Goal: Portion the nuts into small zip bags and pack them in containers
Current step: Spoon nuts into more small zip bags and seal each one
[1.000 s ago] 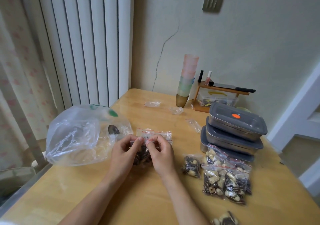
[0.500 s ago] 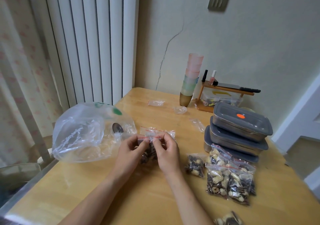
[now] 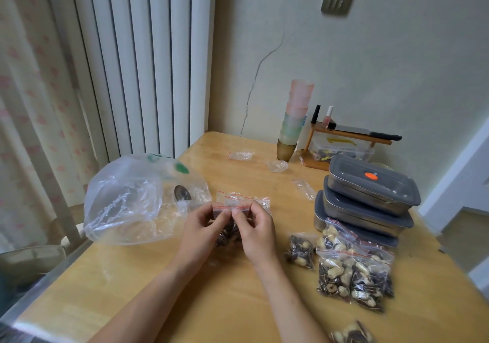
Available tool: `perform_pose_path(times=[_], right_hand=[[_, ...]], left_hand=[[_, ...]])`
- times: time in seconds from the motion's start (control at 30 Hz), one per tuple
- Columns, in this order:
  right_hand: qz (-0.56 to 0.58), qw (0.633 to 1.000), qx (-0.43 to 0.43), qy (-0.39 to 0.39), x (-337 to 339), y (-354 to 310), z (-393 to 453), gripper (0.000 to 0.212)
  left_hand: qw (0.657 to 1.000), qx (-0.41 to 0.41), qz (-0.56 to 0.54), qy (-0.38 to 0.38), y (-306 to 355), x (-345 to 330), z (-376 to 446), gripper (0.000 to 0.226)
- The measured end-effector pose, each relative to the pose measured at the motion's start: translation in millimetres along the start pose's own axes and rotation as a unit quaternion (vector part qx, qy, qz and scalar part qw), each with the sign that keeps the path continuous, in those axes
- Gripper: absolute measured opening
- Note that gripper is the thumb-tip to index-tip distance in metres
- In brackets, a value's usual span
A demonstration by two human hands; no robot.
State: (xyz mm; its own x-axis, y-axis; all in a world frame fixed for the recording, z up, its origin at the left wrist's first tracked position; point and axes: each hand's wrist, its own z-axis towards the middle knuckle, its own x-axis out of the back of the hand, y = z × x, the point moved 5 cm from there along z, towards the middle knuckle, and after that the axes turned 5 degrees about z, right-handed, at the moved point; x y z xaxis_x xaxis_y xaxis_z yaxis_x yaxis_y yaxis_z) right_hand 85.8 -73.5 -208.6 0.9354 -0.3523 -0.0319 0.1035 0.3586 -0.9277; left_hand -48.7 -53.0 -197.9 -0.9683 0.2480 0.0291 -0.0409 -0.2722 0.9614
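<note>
**Zip seal being pressed shut on a filled small bag**

A small zip bag (image 3: pixel 229 226) of dark nuts is held above the table (image 3: pixel 238 303), between the two hands. Its red-lined top strip is pinched by the left hand (image 3: pixel 199 226) at one end and by the right hand (image 3: pixel 255 233) at the other; the thumbs and fingertips of both are closed on the strip, thumbs nearly touching at its middle. The step in hand is judged to be sealing. It cannot be told whether the seal is closed along its full length.

The next move is judged to call for a firm press run along the whole strip, after which the bag would be set with the others.

Filled bags (image 3: pixel 354 271) are heaped to the right of the right hand, one smaller filled bag (image 3: pixel 301 250) lying nearest it. Another filled bag (image 3: pixel 349 334) is partly cut off at the lower edge of the view.

Beyond that heap, three lidded metal containers (image 3: pixel 370 192) are stacked, all lids on; their contents cannot be seen. No bag is seen packed yet.

Just beyond the hands, empty zip bags (image 3: pixel 243 198) are lying. To the left of the left hand, a large clear bag (image 3: pixel 132 200) is resting with a spoon (image 3: pixel 182 192) showing at its mouth; what it holds is not clearly visible.
</note>
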Motion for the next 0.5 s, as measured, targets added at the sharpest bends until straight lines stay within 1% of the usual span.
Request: perform_pose_path(times=[0.07,0.17,0.37,0.5], right_hand=[[-0.003,1.000,0.000,0.004,-0.7,-0.9,0.0,0.011],[-0.002,1.000,-0.001,0.007,-0.5,1.0,0.5,0.007],[0.014,0.999,-0.029,-0.008,-2.3,8.4,0.3,0.021],[-0.010,1.000,-0.025,0.007,-0.8,9.7,1.1,0.018]], left_hand=[[1.000,0.002,0.000,-0.001,-0.4,-0.1,0.1,0.014],[1.000,0.008,-0.008,-0.002,-0.9,0.3,0.1,0.014],[1.000,0.004,-0.024,-0.002,3.4,0.8,-1.3,0.012],[1.000,0.020,-0.023,0.007,-0.5,0.1,-0.3,0.010]])
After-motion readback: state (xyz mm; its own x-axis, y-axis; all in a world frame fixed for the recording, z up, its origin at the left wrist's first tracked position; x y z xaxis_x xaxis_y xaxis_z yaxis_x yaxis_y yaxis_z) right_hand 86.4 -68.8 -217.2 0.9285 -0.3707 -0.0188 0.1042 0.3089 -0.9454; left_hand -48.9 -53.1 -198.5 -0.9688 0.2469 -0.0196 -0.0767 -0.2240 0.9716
